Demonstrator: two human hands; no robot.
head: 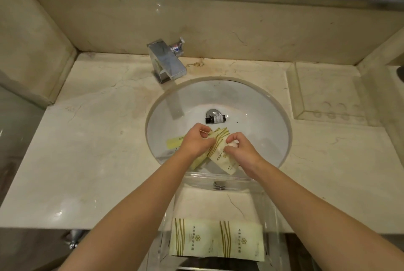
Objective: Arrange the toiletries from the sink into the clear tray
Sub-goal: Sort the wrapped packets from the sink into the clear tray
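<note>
1. Over the sink, the left hand and right hand both pinch cream packets.
2. A small dark bottle lies beside the drain.
3. The clear tray at the worktop's near edge holds two packets.

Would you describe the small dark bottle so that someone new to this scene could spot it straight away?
Start at the round white sink set into the marble counter, then look to the metal drain in the basin's middle. The small dark bottle lies on its side right beside that drain, beyond both hands. It is the only dark, cylindrical item; everything else nearby is a flat pale or yellow packet.
</note>
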